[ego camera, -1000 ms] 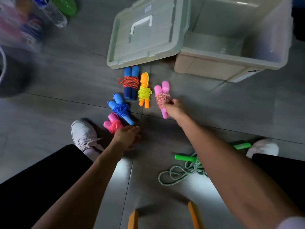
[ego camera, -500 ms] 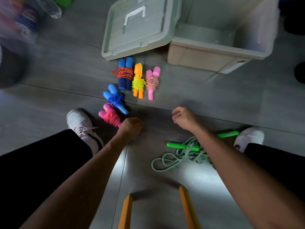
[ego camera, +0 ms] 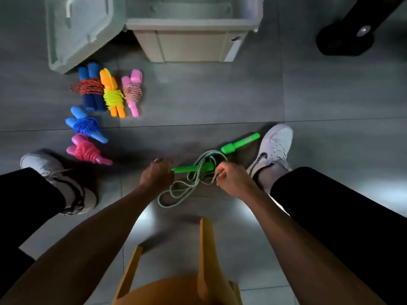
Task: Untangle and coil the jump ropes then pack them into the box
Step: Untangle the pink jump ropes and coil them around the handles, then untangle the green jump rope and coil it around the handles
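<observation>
- The person's left hand [ego camera: 156, 175] was curled around one end of a green jump-rope handle [ego camera: 193, 167], gripping it low over the grey tiled floor [ego camera: 220, 102].
- The right hand [ego camera: 231, 181] was closed in a pinch on the pale green cord [ego camera: 187, 186], just beside the other end of that same handle.
- The cord lay in loose, uncoiled loops between and just below the two hands, some of it draped over the held handle.
- The rope's second green handle [ego camera: 241, 143] lay on the floor just beyond the right hand, near a white shoe [ego camera: 273, 148].
- To the left, five other ropes lay already wound around their handles: a pink bundle [ego camera: 88, 151] and a blue bundle [ego camera: 84, 126] nearer the person; farther off, side by side, a dark blue pair with red cord [ego camera: 91, 89], an orange pair with yellow cord [ego camera: 112, 94] and a light pink pair with speckled cord [ego camera: 132, 92].
- Beyond these stood the open storage box [ego camera: 191, 44], its lid [ego camera: 83, 29] lying beside it on the left. None of the ropes was in the box.
- The other white shoe [ego camera: 44, 166] sat at far left, and an orange stool [ego camera: 180, 289] showed at the bottom edge.
- A black wheeled base [ego camera: 345, 40] stood at upper right.
</observation>
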